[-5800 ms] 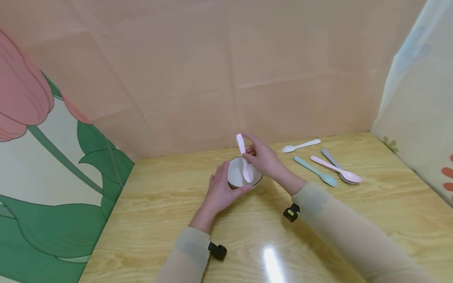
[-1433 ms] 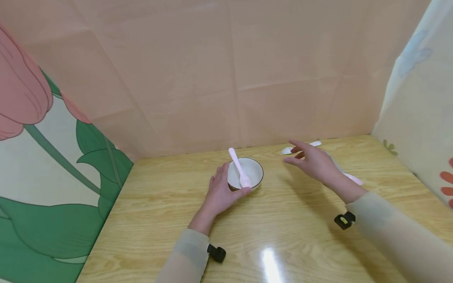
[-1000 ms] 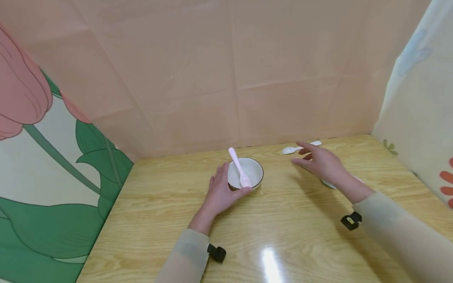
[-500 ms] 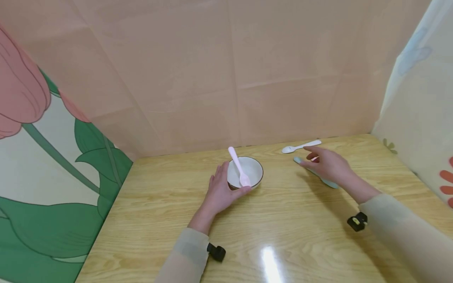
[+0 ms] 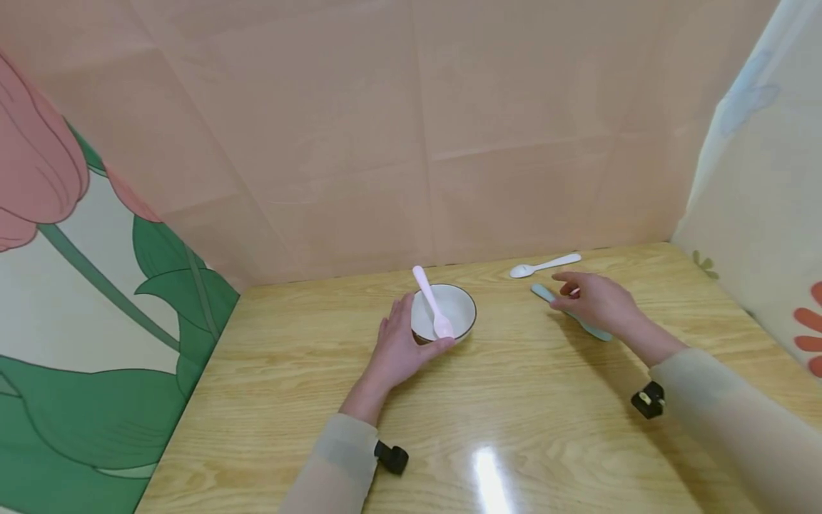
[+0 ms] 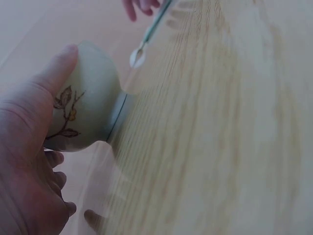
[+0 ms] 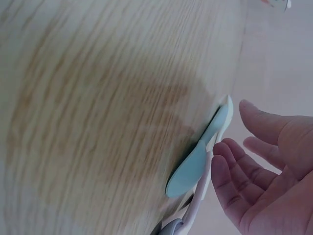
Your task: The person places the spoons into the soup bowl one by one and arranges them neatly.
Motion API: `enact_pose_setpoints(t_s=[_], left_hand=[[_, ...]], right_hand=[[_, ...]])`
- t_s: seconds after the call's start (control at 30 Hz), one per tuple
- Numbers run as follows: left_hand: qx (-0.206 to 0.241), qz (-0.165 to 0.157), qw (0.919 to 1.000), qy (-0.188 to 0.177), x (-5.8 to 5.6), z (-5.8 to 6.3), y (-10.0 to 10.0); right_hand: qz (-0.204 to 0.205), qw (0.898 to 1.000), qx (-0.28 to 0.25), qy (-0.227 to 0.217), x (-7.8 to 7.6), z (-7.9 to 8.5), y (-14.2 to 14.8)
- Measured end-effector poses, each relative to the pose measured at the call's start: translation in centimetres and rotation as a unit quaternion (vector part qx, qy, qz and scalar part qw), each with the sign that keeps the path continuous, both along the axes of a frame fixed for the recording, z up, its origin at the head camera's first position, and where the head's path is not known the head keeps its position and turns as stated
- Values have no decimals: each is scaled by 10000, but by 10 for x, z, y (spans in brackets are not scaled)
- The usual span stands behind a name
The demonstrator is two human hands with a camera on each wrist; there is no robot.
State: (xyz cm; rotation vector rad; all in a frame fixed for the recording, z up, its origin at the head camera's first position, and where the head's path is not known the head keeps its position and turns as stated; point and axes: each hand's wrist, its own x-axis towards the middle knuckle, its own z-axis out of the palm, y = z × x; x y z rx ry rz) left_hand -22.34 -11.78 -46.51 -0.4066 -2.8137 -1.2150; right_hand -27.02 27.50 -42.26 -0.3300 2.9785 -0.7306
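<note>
Teal spoon (image 7: 195,159) lies beneath the right grip (image 5: 599,303).

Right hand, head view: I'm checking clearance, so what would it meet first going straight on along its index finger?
Likely the slim white plastic-looking spoon, lying just beyond the right hand along that line. Height is unclear, so the hand might pass above it.

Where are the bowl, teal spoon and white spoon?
Bowl (image 6: 93,95), left wrist view, on its outer wall.
Teal spoon (image 7: 190,169), right wrist view, on its scoop.
White spoon (image 5: 552,263), head view, on its handle.
</note>
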Motion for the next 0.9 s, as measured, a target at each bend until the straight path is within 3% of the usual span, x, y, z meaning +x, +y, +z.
enact_pose_setpoints(t_s=[0.9], left_hand=[[24, 12, 10000, -91, -1, -1, 0]], right_hand=[[206, 9996, 172, -9, -14, -17, 0]])
